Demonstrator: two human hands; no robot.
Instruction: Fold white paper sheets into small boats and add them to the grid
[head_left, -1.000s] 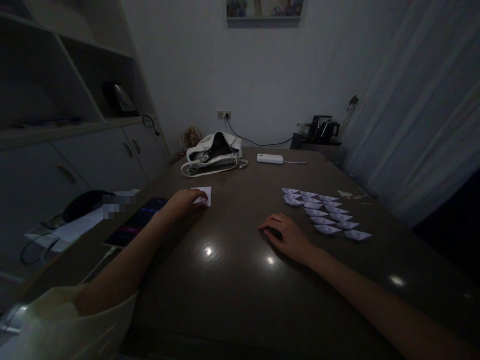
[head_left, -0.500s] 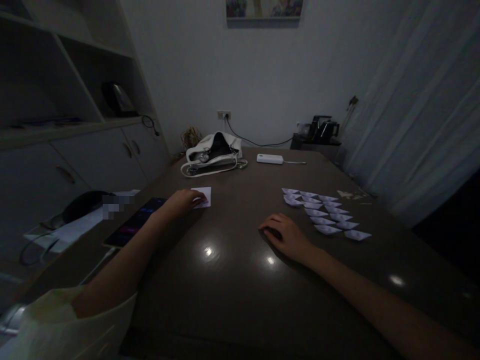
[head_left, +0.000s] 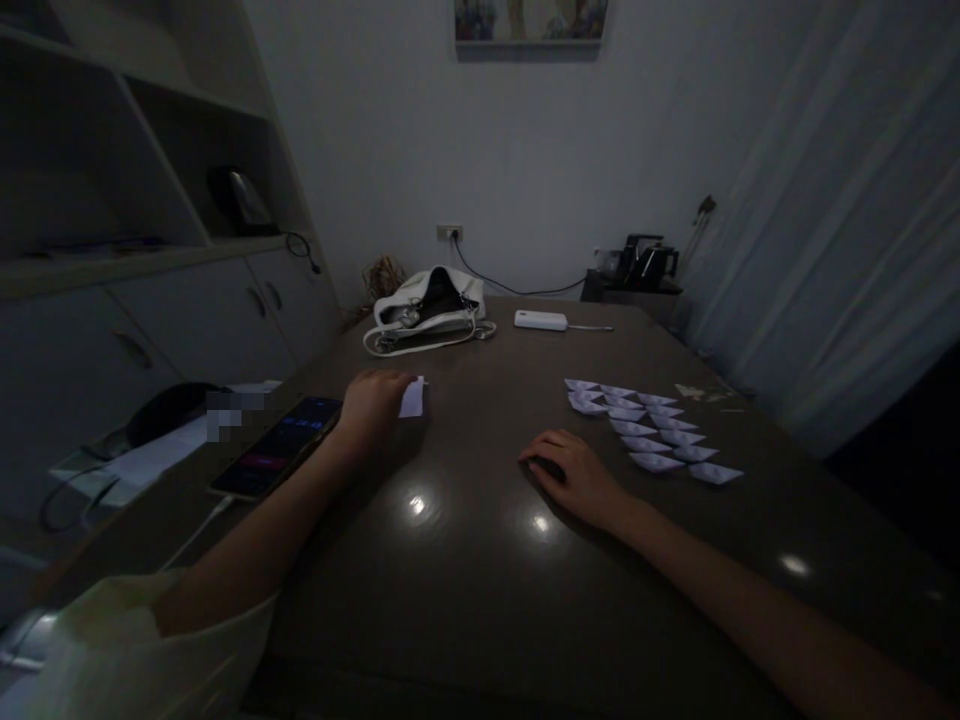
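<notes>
My left hand (head_left: 379, 405) is closed on the near-left side of a small white sheet of paper (head_left: 412, 399), pinching it just over the table; the hand hides part of the sheet. My right hand (head_left: 566, 468) rests on the tabletop, fingers loosely curved, the thumb apart from them, and nothing shows in it. Just to the right of that hand stand several small folded paper boats (head_left: 637, 428), set out in slanting rows.
A phone (head_left: 279, 448) with a lit screen and a charging cable lies beneath my left forearm's outer side. Farther back on the brown table (head_left: 480, 570) are a white handbag (head_left: 427, 310) and a white power bank (head_left: 541, 320) with a short cable. Paper scraps (head_left: 691, 393) lie beyond the boats.
My left hand has turned and risen a little, now gripping the paper, which has tilted and lifted at its edge. My right hand has stayed in place.
</notes>
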